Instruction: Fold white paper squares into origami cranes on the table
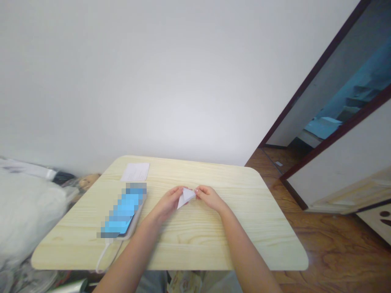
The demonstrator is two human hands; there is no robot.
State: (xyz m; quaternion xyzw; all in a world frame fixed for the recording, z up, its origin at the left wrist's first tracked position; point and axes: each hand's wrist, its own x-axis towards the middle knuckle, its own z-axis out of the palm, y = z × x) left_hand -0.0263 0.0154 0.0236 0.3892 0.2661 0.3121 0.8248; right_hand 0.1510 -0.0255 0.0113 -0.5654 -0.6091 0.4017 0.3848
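Note:
A folded white paper triangle (185, 198) is pinched between my two hands above the middle of a pale pine table (195, 252). My left hand (166, 204) grips its left side, its fingers closing on the paper. My right hand (208, 198) holds the right corner between fingertips and thumb. The paper's lower tip points down and to the left, and part of it is hidden by my fingers. Both hands are just above the tabletop.
A smartphone (122, 211) with a pixelated screen lies in a white case left of my hands, with a white cable (102, 258) running off the table's front edge. A sheet of paper (135, 171) lies at the far edge. Soft white bedding lies left; a doorway and wooden floor lie right.

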